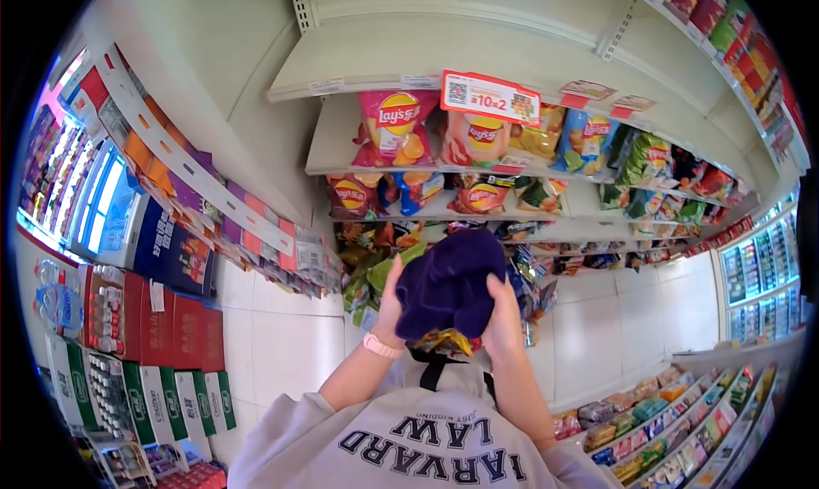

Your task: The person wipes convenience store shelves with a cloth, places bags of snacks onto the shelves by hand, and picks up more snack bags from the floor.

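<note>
A crumpled dark purple cloth [452, 280] is spread between my two hands in front of my chest. My left hand [391, 306], with a pink watch on the wrist, grips its left edge. On the opposite edge, my right hand [503, 318] has its thumb laid over the fabric. Most of the fingers on both hands are hidden behind the cloth. Just below the cloth, a yellow packet [448, 342] shows in part. Green snack bags [371, 280] are behind my left hand, partly covered by it.
Ahead, a shelf unit [375, 50] carries chip bags [397, 129] on several levels, with a red-and-white price sign [490, 97] at its edge. Stacked drink cartons [183, 327] stand at left. Packaged snacks [665, 421] fill slanted racks at lower right.
</note>
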`<state>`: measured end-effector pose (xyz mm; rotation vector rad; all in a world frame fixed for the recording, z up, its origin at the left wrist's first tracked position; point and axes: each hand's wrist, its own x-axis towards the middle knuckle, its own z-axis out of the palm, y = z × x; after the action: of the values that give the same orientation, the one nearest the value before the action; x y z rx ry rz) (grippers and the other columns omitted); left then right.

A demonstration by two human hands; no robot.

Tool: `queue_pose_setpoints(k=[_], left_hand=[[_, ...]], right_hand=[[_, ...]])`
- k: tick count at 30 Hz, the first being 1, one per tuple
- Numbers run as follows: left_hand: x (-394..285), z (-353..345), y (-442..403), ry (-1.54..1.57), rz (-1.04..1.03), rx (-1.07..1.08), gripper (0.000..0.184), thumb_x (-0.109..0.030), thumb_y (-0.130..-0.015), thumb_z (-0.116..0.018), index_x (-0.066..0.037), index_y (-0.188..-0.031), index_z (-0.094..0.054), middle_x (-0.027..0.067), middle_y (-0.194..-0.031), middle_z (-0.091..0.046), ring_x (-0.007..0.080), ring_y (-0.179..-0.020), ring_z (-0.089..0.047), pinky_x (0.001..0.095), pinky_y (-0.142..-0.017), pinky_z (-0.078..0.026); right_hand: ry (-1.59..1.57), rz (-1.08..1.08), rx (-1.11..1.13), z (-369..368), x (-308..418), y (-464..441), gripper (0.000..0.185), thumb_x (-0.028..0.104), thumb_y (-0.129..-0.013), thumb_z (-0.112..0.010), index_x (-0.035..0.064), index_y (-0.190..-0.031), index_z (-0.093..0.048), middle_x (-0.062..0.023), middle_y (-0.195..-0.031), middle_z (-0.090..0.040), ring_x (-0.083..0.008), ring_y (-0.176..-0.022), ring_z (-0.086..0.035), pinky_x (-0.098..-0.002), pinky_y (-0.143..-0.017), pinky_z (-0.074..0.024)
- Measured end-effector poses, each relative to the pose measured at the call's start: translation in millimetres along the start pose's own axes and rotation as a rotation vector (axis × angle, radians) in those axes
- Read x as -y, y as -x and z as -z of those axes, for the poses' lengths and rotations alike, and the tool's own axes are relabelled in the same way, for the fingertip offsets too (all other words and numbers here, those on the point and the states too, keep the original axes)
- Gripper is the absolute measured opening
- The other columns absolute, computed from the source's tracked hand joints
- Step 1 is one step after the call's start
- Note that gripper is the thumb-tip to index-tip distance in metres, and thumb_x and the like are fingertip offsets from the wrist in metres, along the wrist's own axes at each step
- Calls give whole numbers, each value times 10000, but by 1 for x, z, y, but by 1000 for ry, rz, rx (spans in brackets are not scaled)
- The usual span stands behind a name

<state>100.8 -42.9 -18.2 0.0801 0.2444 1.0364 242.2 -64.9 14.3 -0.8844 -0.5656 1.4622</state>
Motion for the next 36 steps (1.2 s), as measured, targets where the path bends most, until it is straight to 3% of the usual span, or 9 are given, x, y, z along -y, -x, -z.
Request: queue_pose_setpoints(k=[2, 4, 6, 11, 14, 18, 25, 33, 36], left_hand=[[20, -8, 7, -362, -149, 23, 638, -491, -892, -329, -7, -1307, -343, 153, -1288, -438, 269, -1179, -438, 389, -1023, -309], [42, 0, 16, -904, -444, -4, 604, -455, -885, -355, -8, -1291, -365, 151, -1268, -458, 267, -1154, -460, 378, -1001, -339], [36, 8, 41, -826, -230, 16, 595, -441, -878, -367, -15, -1293, -365, 137, -1261, -464, 258, -1160, -453, 364, -1005, -327], [22, 19, 83, -561, 46, 78, 525, -370, -884, -372, -15, -1269, -394, 133, -1194, -503, 248, -1103, -474, 353, -967, -339], [24, 38, 81, -356, 138, 125, 466, -313, -897, -364, -7, -1243, -423, 141, -1133, -534, 248, -1039, -502, 356, -923, -363], [31, 14, 82, 100, 101, -72, 559, -372, -858, -353, -51, -1316, -345, 76, -1319, -416, 214, -1201, -385, 339, -1021, -259], [60, 29, 65, -264, -29, -137, 513, -305, -791, -436, -1, -1204, -452, 132, -1148, -544, 241, -1029, -545, 348, -904, -420], [206, -2, -1, -693, 102, -32, 442, -242, -849, -444, -4, -1221, -449, 86, -1177, -521, 193, -1062, -505, 314, -944, -372], [301, -5, -25, -811, 264, -73, 600, -441, -920, -324, -20, -1344, -273, 82, -1343, -362, 195, -1209, -380, 314, -1030, -276]], right_hand=[[147, 160, 126, 14, -17, 10, 544, 171, -842, -437, 0, -1334, -282, -161, -1332, -373, -261, -1214, -388, -340, -1017, -284], [1119, 583, 186, 2, -24, 30, 654, 199, -815, -430, -24, -1368, -161, -280, -1398, -167, -400, -1281, -226, -438, -1042, -188], [1236, 693, 241, -13, -31, 53, 713, 301, -817, -421, -63, -1357, -132, -344, -1383, -70, -516, -1266, -105, -577, -999, -121], [1456, 563, 297, -34, -50, 88, 911, 553, -755, -501, -58, -1348, -175, -361, -1372, -53, -508, -1277, -84, -638, -957, -144], [1563, 519, 300, -31, -68, 95, 925, 509, -751, -558, -86, -1335, -156, -362, -1369, -57, -508, -1280, -59, -627, -964, -148], [1338, 474, 346, -30, -60, 99, 787, 372, -806, -566, -66, -1331, -177, -291, -1396, -127, -442, -1298, -134, -532, -1005, -199], [1237, 545, 110, 14, -38, 119, 649, 226, -814, -569, 31, -1346, -253, -241, -1416, -150, -411, -1307, -159, -473, -1031, -185], [1106, 616, -77, 158, 27, 111, 664, 226, -836, -529, -17, -1356, -195, -249, -1420, -124, -377, -1318, -158, -395, -1056, -154], [992, 707, -117, 246, 66, 104, 726, 311, -826, -560, 14, -1372, -184, -226, -1399, -210, -351, -1268, -293, -384, -1024, -240]])
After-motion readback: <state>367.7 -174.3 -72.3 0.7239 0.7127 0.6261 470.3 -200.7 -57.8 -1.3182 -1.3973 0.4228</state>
